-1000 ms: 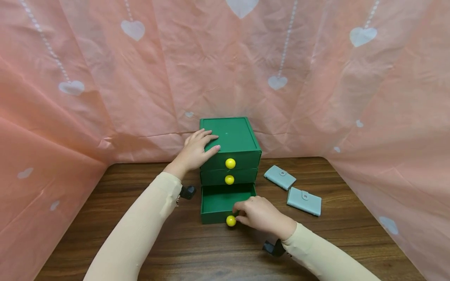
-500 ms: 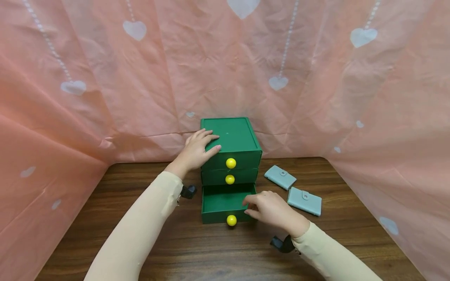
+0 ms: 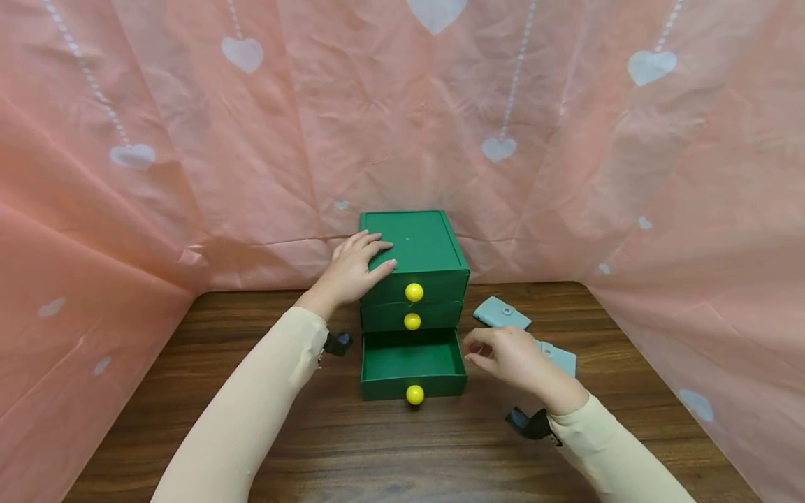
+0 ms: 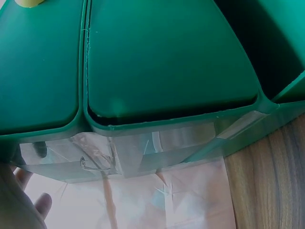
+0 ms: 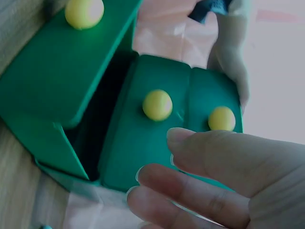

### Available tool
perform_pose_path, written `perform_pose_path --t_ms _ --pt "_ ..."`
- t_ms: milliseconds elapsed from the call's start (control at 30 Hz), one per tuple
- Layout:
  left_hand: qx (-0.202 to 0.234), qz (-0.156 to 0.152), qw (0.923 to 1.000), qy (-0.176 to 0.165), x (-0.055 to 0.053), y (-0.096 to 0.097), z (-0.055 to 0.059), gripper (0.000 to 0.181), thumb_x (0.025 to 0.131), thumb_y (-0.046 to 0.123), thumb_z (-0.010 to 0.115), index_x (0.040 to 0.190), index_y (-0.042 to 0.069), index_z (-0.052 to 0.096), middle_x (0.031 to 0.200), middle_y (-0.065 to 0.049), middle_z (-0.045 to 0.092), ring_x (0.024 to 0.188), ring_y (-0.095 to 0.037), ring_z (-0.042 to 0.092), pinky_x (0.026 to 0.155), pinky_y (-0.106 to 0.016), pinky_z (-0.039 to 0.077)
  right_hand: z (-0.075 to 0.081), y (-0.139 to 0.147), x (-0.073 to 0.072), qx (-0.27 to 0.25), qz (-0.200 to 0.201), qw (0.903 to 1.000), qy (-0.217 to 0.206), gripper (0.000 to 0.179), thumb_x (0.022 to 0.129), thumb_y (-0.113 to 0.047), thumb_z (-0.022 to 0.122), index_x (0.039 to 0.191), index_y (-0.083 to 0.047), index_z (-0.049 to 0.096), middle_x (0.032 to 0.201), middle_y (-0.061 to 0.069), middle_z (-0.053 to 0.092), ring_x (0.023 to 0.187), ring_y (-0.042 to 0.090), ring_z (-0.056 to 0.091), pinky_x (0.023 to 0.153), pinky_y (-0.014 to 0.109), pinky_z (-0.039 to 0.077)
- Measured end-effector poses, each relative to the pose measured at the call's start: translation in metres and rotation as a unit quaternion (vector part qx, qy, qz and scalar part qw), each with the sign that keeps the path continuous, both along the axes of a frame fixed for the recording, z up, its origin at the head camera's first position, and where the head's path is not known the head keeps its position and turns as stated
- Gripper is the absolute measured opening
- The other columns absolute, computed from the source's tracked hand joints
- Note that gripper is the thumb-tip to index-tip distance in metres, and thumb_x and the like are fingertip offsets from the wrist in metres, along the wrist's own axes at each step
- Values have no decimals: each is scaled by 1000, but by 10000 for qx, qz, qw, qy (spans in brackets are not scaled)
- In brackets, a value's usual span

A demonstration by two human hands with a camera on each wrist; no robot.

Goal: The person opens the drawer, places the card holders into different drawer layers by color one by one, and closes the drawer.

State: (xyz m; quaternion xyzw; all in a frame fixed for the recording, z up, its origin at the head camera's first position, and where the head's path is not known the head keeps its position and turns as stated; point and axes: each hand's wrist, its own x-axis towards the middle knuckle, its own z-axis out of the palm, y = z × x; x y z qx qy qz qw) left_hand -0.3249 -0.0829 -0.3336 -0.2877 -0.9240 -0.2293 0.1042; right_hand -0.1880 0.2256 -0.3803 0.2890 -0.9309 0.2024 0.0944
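Note:
A green drawer cabinet (image 3: 415, 241) with yellow round knobs stands at the back of the table. Its bottom drawer (image 3: 411, 386) is pulled out and bare inside; the two drawers above are closed. My left hand (image 3: 352, 271) rests on the cabinet's top left edge, fingers spread. To the right of the pulled-out drawer my right hand (image 3: 509, 356) hovers with loosely bent fingers and nothing between them. Two light blue snap-button card holders lie right of the cabinet: the farther card holder (image 3: 499, 312) shows mostly, while the nearer card holder (image 3: 562, 358) is partly hidden behind my right hand.
The brown wooden table (image 3: 390, 454) carries the cabinet and card holders. A pink curtain (image 3: 566, 175) with white hearts hangs behind and at both sides. Dark wrist-camera mounts sit under both wrists, such as the right mount (image 3: 528, 423).
My right hand has left the bottom drawer's knob and moved right and slightly back, toward the card holders. The left hand and the drawer have stayed where they were.

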Motion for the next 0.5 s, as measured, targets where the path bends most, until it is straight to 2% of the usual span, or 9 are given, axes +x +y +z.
perform_pose_path --t_ms 200,500 --pt "-23 21 10000 0 1 -1 2 59 102 58 42 149 22 49 161 -5 32 152 -26 13 118 -58 11 10 13 -1 -9 -357 9993 111 11 87 -16 79 96 -20 74 85 -12 69 75 6 65 68 29 53" --pt "-121 34 9999 -14 2 0 4 59 102 59 42 149 23 49 161 -5 32 152 -26 13 118 -57 11 11 40 -4 -141 -754 9970 -58 10 89 -16 77 99 -17 75 87 -10 71 78 9 67 69 35 54"
